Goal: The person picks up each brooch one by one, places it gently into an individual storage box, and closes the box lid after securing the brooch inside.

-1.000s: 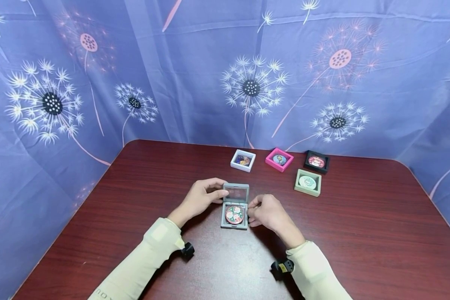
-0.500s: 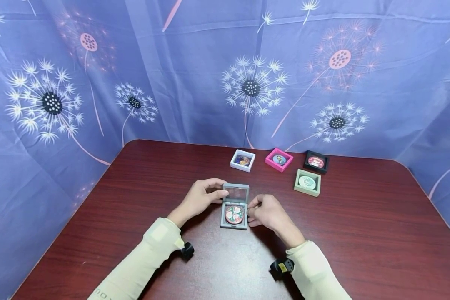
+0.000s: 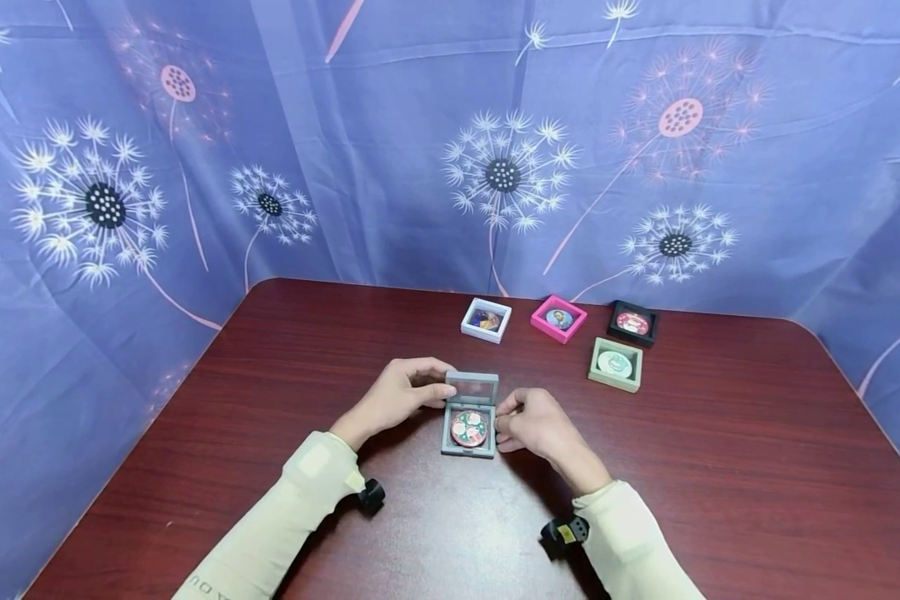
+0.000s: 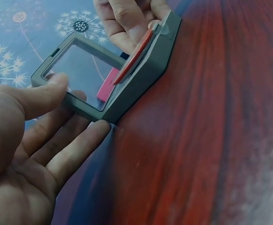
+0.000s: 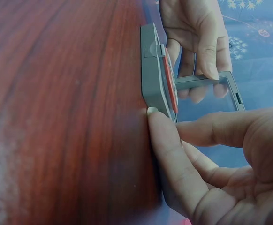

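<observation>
A small grey hinged display case lies open at the table's middle, a round red and green badge in its base. Its clear-windowed lid stands half raised. My left hand pinches the lid's left edge between thumb and fingers; in the left wrist view the thumb lies on the lid frame. My right hand grips the base's right side, and in the right wrist view a finger presses on the grey base.
Behind the case stand several closed little cases with badges: white, pink, black and pale green. The dark wood table is backed by a blue dandelion-print cloth.
The lid has tipped a little further down toward the base under my left hand. The right hand and the base stay put.
</observation>
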A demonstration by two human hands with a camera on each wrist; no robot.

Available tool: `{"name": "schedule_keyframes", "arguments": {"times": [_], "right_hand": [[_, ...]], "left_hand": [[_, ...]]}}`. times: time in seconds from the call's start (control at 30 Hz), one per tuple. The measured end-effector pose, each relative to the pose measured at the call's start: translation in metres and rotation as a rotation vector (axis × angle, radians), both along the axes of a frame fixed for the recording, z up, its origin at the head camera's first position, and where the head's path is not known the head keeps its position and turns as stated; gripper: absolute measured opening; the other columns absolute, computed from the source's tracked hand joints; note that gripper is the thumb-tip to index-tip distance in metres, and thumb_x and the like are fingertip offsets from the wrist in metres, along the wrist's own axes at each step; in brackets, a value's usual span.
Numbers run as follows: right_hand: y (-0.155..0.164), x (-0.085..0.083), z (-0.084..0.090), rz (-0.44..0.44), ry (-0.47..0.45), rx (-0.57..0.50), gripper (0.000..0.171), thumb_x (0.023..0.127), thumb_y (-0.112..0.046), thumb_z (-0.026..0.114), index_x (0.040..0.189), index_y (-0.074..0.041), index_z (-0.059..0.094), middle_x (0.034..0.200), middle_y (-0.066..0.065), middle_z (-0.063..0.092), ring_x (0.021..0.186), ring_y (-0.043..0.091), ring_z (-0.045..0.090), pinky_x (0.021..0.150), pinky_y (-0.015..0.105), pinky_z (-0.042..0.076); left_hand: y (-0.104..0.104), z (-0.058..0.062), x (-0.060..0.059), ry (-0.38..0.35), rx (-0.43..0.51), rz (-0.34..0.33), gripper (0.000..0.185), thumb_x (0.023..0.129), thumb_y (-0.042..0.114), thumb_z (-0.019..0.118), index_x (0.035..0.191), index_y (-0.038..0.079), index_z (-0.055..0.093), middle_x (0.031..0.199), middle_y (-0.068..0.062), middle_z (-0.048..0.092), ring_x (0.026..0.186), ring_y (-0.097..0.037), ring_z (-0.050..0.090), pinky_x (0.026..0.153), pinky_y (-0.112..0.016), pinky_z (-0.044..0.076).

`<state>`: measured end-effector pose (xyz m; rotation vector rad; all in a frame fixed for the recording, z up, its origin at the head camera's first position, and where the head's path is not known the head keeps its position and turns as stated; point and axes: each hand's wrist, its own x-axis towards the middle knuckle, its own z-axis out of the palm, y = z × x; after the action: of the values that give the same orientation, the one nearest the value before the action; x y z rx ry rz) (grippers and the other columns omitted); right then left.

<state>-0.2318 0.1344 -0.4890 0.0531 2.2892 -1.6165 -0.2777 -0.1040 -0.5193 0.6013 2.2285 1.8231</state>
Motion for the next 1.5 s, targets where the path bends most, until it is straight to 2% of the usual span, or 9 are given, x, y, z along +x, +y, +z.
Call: {"name": "schedule_keyframes", "arguments": {"times": [0.17, 0.4, 0.73, 0.87, 1.13, 1.5], "right_hand": [[0.000, 0.000, 0.000, -0.001, 0.001, -0.001, 0.009, 0.091, 0.013, 0.064, 0.100, 0.012, 0.063, 0.087, 0.020, 0.064, 0.071, 0.028, 0.073, 0.067, 0.041, 0.066], [0.000, 0.000, -0.001, 0.000, -0.005, -0.012, 0.008, 0.092, 0.013, 0.064, 0.100, 0.012, 0.062, 0.086, 0.020, 0.064, 0.070, 0.026, 0.072, 0.067, 0.040, 0.066], [0.000, -0.001, -0.001, 0.011, -0.007, -0.010, 0.006, 0.093, 0.013, 0.064, 0.099, 0.012, 0.062, 0.086, 0.019, 0.064, 0.070, 0.026, 0.072, 0.068, 0.040, 0.066], [0.001, -0.001, -0.001, 0.014, -0.007, -0.007, 0.006, 0.094, 0.013, 0.064, 0.100, 0.013, 0.062, 0.087, 0.019, 0.064, 0.071, 0.027, 0.073, 0.068, 0.040, 0.066], [0.001, -0.002, -0.002, 0.009, -0.018, -0.013, 0.007, 0.093, 0.014, 0.064, 0.100, 0.013, 0.061, 0.086, 0.020, 0.064, 0.071, 0.026, 0.072, 0.068, 0.039, 0.066], [0.000, -0.002, -0.001, 0.006, -0.014, -0.003, 0.008, 0.093, 0.014, 0.063, 0.100, 0.012, 0.061, 0.086, 0.019, 0.064, 0.070, 0.025, 0.072, 0.068, 0.039, 0.066]], "left_hand": [[-0.003, 0.002, 0.000, -0.010, -0.009, -0.021, 0.025, 0.097, 0.006, 0.079, 0.121, 0.001, 0.076, 0.109, -0.011, 0.076, 0.092, -0.020, 0.075, 0.080, -0.039, 0.065], [-0.006, 0.002, -0.001, -0.005, 0.002, -0.074, 0.021, 0.094, 0.004, 0.081, 0.115, 0.002, 0.079, 0.105, -0.009, 0.077, 0.086, -0.015, 0.069, 0.073, -0.028, 0.062], [-0.009, 0.004, -0.001, -0.001, -0.011, -0.116, 0.020, 0.091, 0.004, 0.084, 0.110, 0.002, 0.081, 0.100, -0.009, 0.079, 0.082, -0.013, 0.068, 0.066, -0.023, 0.057], [-0.010, 0.003, -0.003, 0.019, -0.004, -0.149, 0.019, 0.090, 0.002, 0.084, 0.109, 0.003, 0.082, 0.103, -0.008, 0.079, 0.088, -0.015, 0.069, 0.071, -0.024, 0.058], [-0.013, 0.001, -0.005, 0.121, -0.030, -0.220, 0.016, 0.090, 0.002, 0.084, 0.106, 0.007, 0.084, 0.108, -0.004, 0.079, 0.105, -0.025, 0.072, 0.092, -0.034, 0.059], [-0.013, 0.001, -0.006, 0.116, -0.033, -0.268, 0.019, 0.085, -0.004, 0.086, 0.103, 0.003, 0.084, 0.110, -0.006, 0.078, 0.109, -0.025, 0.072, 0.094, -0.039, 0.061]]}}
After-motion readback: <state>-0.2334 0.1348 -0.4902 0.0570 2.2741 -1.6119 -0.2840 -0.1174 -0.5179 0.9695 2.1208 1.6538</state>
